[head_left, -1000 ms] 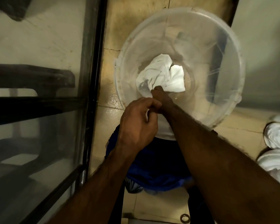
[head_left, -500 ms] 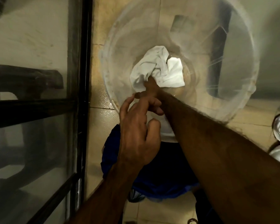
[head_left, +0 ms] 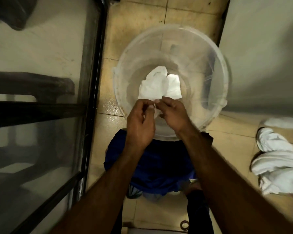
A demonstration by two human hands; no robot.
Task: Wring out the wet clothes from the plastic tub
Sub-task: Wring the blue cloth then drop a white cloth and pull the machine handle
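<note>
Both hands pinching the white cloth at the tub's near rim

I see the clear plastic tub (head_left: pixel 215 68) standing on the tiled floor (head_left: pixel 227 142); the white cloth (head_left: pixel 156 86) lies bunched in its middle. My left hand (head_left: pixel 139 123) and right hand (head_left: pixel 173 114) meet fingertip to fingertip over the near rim, each closed on the cloth's near edge. Other white clothes (head_left: pixel 277 159) lie heaped on the floor at the right, well apart from the tub
</note>
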